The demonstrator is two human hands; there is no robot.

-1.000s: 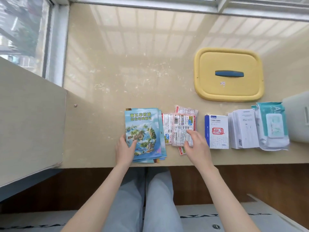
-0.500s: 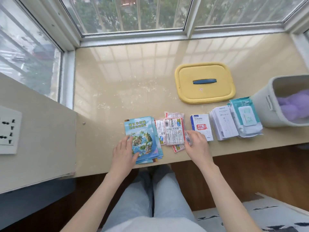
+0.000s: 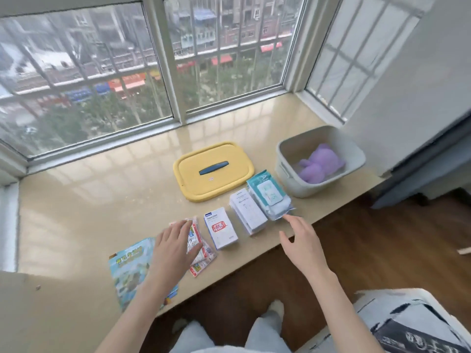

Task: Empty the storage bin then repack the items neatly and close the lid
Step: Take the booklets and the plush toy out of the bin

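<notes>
The storage bin [image 3: 284,174] stands beyond and to the right of the right hand [image 3: 302,242], lid off, with a purple plush toy [image 3: 318,164] in it. The yellow lid [image 3: 214,171] lies flat beyond both hands.

The right hand is loose and empty, fingers spread, its fingertips just short of the near corner of the wet-wipes pack [image 3: 269,197]. That pack looks soft, a little heavy and slick in its film. I would take it across its width, thumb under the near edge, rather than by the flap.

The left hand [image 3: 175,248] lies flat with straight fingers over the paper sachets [image 3: 202,261], gripping nothing. These are thin, light and likely to slide apart, so they are best squared up and pinched as one stack. The booklets [image 3: 130,273] sit to its left, and a white carton with red print [image 3: 221,229] sits just to its right.

Half a second ago the left hand was on the booklets and the right was at the sachets. Both have since shifted rightward, and the view has lifted toward the window.
</notes>
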